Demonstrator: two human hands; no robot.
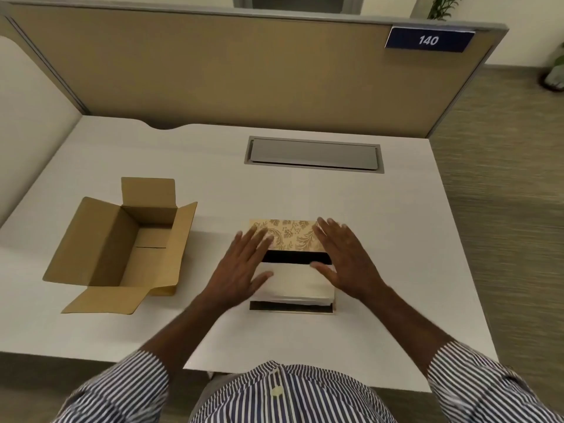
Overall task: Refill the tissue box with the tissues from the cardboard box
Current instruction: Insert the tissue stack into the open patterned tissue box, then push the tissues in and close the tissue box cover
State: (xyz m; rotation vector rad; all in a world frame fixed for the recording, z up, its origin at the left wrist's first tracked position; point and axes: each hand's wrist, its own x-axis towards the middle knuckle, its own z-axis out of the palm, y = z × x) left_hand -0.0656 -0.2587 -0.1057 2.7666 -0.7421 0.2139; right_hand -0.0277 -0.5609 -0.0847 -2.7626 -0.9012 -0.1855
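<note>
Lying flat with fingers spread, both hands, left (244,270) and right (345,261), grasping nothing, only pressing on the two sides of the tissue box (287,236) and of the pale tissues (300,285) sitting in it. Standing near the front edge of the white worktop (396,239), this gold-patterned box, with dark gaps showing beyond and before the stack. Resting well apart to the left, the cardboard box (122,248), flaps open, inside looking bare.
</note>
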